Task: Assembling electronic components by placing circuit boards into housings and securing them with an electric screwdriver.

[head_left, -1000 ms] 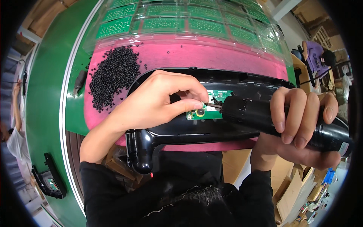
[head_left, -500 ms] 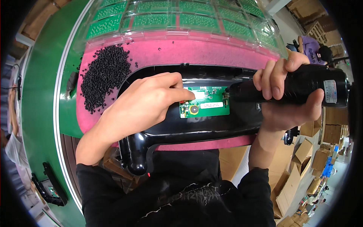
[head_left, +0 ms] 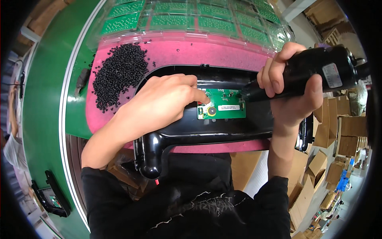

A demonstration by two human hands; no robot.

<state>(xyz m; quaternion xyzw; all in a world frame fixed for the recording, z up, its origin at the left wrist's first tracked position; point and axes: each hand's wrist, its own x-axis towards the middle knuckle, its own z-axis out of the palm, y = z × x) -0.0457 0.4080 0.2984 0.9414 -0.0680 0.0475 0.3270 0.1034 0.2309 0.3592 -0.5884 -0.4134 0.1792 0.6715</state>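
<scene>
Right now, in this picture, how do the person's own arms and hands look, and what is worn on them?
The left hand and right hand are bare: no gloves, rings or watch can be seen. The left sleeve and right sleeve are black and short, leaving the forearms uncovered. They belong to a black shirt with pale, crack-like lines.

A green desk is partly covered by a pink mat. On the mat are noted a heap of small black pieces, a black housing and, at the far side, clear trays. Left of the mat, a dark object is found.
</scene>
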